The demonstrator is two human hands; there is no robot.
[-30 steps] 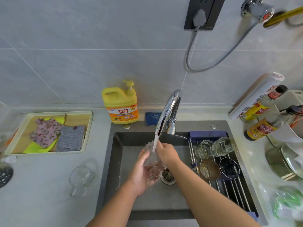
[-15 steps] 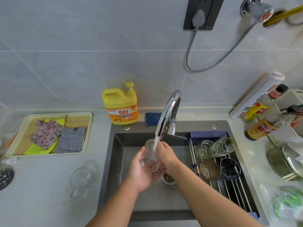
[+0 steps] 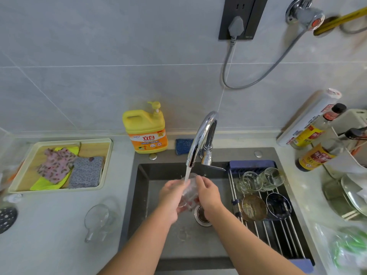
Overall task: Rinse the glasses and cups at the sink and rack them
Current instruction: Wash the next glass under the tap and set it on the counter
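Glass [image 3: 189,190] now tipped, raised into tap [image 3: 200,135] stream vs 1 s ago. L hand [image 3: 170,199] + R hand [image 3: 209,195] both gripping it, over sink [image 3: 145,205]. Still rinsing; rack [image 3: 278,235] at 3 o'clock waits.

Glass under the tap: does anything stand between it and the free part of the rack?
Nothing visible does. Beside the glass, the rack's near rods are bare; bowls and racked glasses fill only its far half.

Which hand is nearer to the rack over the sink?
Right. The right hand is close beside the left edge of the rack; the left hand is farther left, on the other side of the glass both hold.
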